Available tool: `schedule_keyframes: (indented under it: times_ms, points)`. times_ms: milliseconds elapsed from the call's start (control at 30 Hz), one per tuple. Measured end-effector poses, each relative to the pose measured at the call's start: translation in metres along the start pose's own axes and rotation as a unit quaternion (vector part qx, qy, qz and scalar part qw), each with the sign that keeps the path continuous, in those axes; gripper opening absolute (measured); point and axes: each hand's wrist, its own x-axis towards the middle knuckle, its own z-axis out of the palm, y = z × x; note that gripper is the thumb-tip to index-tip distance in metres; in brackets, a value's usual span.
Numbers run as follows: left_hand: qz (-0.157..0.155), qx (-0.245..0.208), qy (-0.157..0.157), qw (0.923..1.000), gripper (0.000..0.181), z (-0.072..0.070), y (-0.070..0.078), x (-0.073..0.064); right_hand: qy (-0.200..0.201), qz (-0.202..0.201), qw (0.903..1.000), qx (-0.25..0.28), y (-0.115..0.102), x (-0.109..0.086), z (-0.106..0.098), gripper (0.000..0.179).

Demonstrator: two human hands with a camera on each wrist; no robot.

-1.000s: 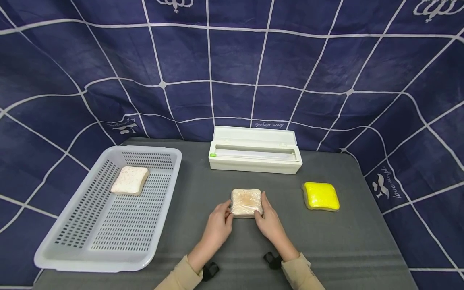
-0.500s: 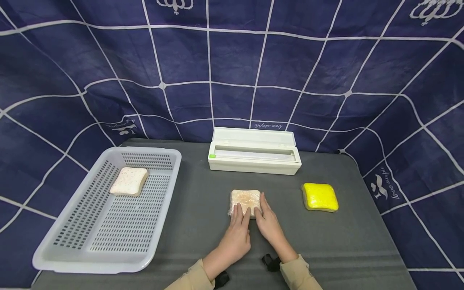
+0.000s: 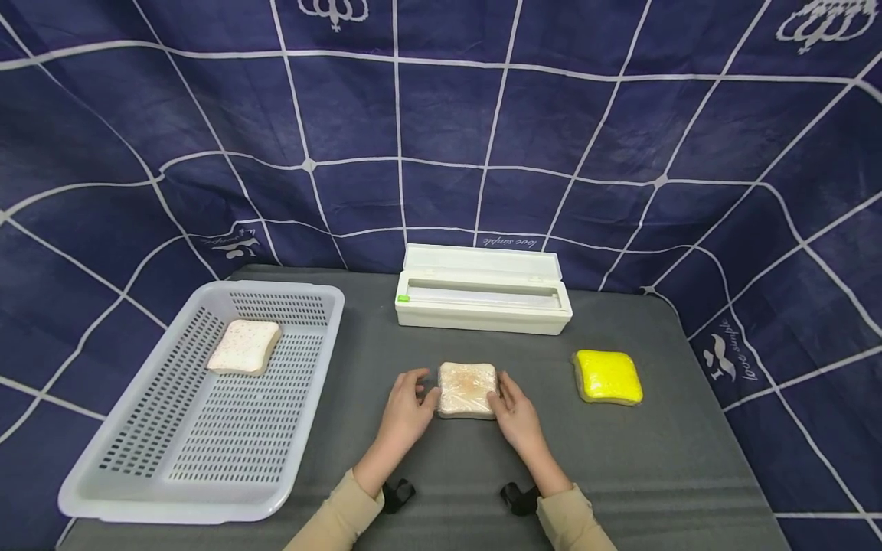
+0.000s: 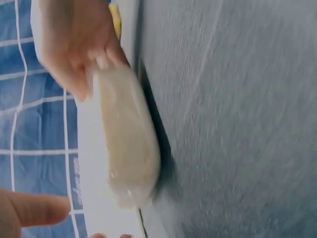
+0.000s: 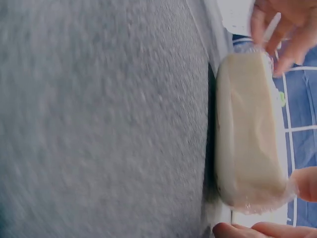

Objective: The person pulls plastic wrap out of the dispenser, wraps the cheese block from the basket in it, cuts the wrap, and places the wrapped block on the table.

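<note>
A thick bread slice [image 3: 467, 390] wrapped in clear cling film lies flat on the grey table, its top lightly browned. My right hand [image 3: 517, 417] is at its right edge, thumb over the near right corner and fingers along the side. The right wrist view has the right thumb [image 5: 304, 183] against the loose film at the end of the slice [image 5: 252, 134]. To the left, my left hand [image 3: 406, 409] is beside the slice with bent, spread fingers. A gap shows between the left thumb [image 4: 44, 208] and the slice [image 4: 129, 134] in the left wrist view.
Behind the slice stands a white cling film dispenser [image 3: 482, 317] with its lid raised. A yellow-topped wrapped slice [image 3: 608, 376] lies on the right. The light grey perforated basket [image 3: 310, 383] on the left holds a pale speckled slice [image 3: 244, 347]. Blue gridded cloth [image 3: 448, 115] hangs around the table.
My left hand presses its fingers on the slice's near left part half a second ago, and is now drawn back to the left. The right hand stays at the right edge.
</note>
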Motion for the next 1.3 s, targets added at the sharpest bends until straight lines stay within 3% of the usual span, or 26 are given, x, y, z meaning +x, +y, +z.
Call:
schedule_keyframes:
  times_ms: [100,267,500,667,800,1067,1300]
  points:
    - [-0.029,0.006,-0.043,0.9986,0.046,-0.002,-0.007,0.008,0.026,0.016,0.9995,-0.004,0.000,0.001,-0.003,0.051]
    - [-0.043,0.006,-0.085,0.9954,0.048,0.001,-0.010,0.016,0.064,0.028,0.9967,-0.042,0.000,0.004,-0.005,0.042]
    - [-0.056,-0.001,-0.100,0.9935,0.044,0.010,-0.009,0.025,0.041,0.038,0.9975,-0.044,0.002,0.010,-0.007,0.038]
    - [-0.066,-0.009,-0.114,0.9913,0.041,0.008,-0.013,0.024,0.017,0.034,0.9989,-0.029,0.001,0.009,-0.004,0.037]
    - [-0.055,-0.015,-0.102,0.9931,0.037,0.005,-0.010,0.023,0.022,0.038,0.9990,-0.014,0.000,0.009,-0.007,0.039]
    - [-0.032,-0.083,-0.052,0.9947,0.029,0.000,0.007,0.027,0.047,0.003,0.9948,0.090,-0.006,0.011,-0.019,0.047]
    - [-0.021,-0.107,-0.035,0.9934,0.033,0.004,0.007,0.022,0.056,0.020,0.9942,0.090,-0.005,0.008,-0.020,0.033]
